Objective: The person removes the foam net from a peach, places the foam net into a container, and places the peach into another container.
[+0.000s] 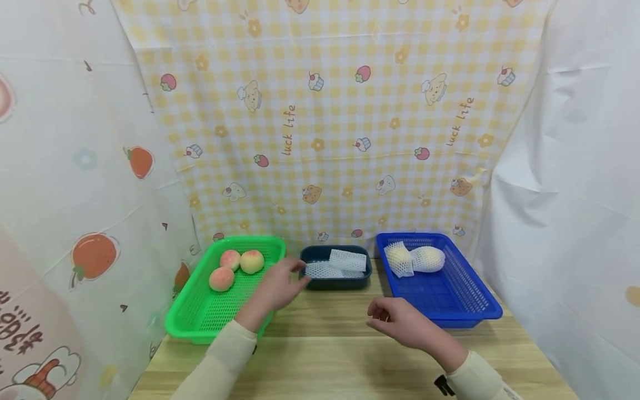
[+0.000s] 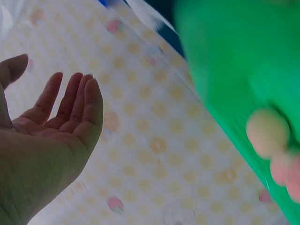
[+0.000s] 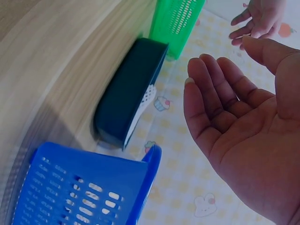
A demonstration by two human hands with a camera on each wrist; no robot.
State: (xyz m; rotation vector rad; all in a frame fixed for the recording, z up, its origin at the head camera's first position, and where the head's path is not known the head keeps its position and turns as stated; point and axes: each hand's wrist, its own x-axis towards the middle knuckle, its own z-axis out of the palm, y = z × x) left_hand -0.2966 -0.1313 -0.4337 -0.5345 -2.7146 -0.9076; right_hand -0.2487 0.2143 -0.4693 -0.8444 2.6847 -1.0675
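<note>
My left hand (image 1: 281,284) hovers by the right rim of the green basket (image 1: 182,303), with nothing in its loosely bent fingers. Three peaches lie in that basket: one peach (image 1: 221,279) in front, another peach (image 1: 230,260) behind it, and a yellower peach (image 1: 252,261) to the right. White foam net sleeves (image 1: 348,260) lie flat in a dark rectangular box (image 1: 337,283) near my left fingertips. My right hand (image 1: 400,322) is above the table, left of the blue basket (image 1: 465,319); its fingers are loosely curled around nothing. Two fruits in foam nets (image 1: 428,259) sit at that basket's back left.
The baskets and box stand along the back of a wooden table (image 1: 325,355). A yellow checked cloth (image 1: 330,122) hangs behind them, with white printed sheets (image 1: 100,183) on the left and a white sheet (image 1: 565,211) on the right.
</note>
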